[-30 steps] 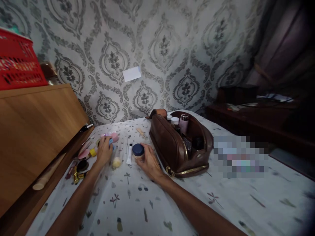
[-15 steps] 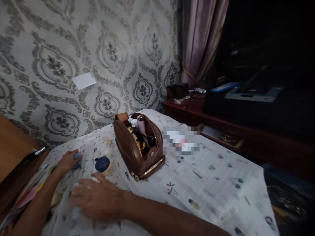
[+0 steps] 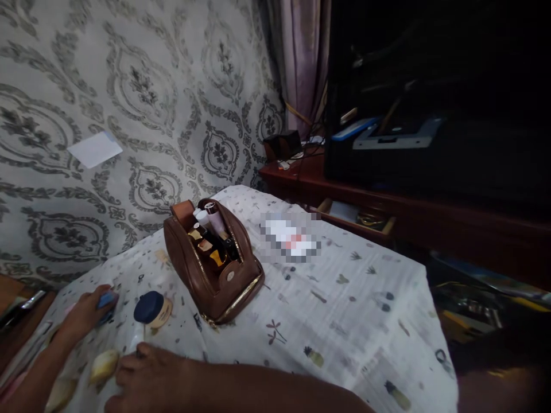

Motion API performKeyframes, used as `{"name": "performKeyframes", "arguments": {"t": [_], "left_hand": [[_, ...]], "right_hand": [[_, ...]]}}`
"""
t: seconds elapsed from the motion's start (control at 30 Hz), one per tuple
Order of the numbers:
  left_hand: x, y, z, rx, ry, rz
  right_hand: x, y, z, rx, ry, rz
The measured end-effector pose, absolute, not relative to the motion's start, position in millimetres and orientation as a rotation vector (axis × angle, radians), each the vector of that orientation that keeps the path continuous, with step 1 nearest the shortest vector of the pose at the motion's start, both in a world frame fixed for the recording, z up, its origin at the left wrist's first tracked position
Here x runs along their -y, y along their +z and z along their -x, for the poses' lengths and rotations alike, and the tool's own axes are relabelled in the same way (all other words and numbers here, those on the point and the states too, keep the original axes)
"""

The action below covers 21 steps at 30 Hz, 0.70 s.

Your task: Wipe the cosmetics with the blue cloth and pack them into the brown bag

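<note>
My left hand (image 3: 86,312) is at the left of the cloth-covered table, its fingers closed on a small blue item (image 3: 107,299). Lower down, my right hand (image 3: 150,376) has curled fingers. A small whitish, clear item (image 3: 138,337) sticks out past its thumb; most of it is hidden. A jar with a dark blue lid (image 3: 152,310) stands between the hands and the bag. The brown zip bag (image 3: 215,275) is open on top, and several bottles (image 3: 210,221) stand inside. A pale yellowish item (image 3: 104,367) lies left of my right hand.
The patterned white cloth (image 3: 336,332) covers the table. Right of the bag lies a blurred-out white item (image 3: 290,238). Beyond the table's right edge, a drawer (image 3: 357,218) of the dark red desk (image 3: 297,178) stands pulled out. The patterned wall (image 3: 142,132) rises behind.
The view has swung right, so the bag and table appear further left. My right hand has moved lower in the view and is less blurred. My left hand still holds the blue item.
</note>
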State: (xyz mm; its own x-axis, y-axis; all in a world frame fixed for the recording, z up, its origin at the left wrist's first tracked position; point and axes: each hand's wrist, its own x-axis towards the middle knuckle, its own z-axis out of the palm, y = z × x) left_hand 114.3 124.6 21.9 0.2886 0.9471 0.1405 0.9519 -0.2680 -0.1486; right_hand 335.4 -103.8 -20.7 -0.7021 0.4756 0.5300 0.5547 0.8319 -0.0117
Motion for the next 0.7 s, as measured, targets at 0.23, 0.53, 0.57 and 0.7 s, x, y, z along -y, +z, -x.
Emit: {"name": "performKeyframes", "arguments": {"t": [0.23, 0.53, 0.57, 0.7], "left_hand": [[-108.5, 27.8, -114.8, 1.566, -0.223, 2.654], [-47.7, 57.2, -127.3, 1.47, -0.331, 2.756], [-42.8, 59.4, -125.9, 1.495, -0.377, 2.714], [-33.5, 57.5, -112.0, 1.586, -0.433, 2.617]], "right_hand": [[98.4, -22.9, -327.1, 2.478, -0.085, 0.81], [99.9, -23.6, -329.2, 2.479, -0.107, 0.82], [99.7, -23.4, -329.0, 2.484, -0.101, 0.812], [100.1, -20.2, -329.4, 2.501, -0.069, 0.783]]}}
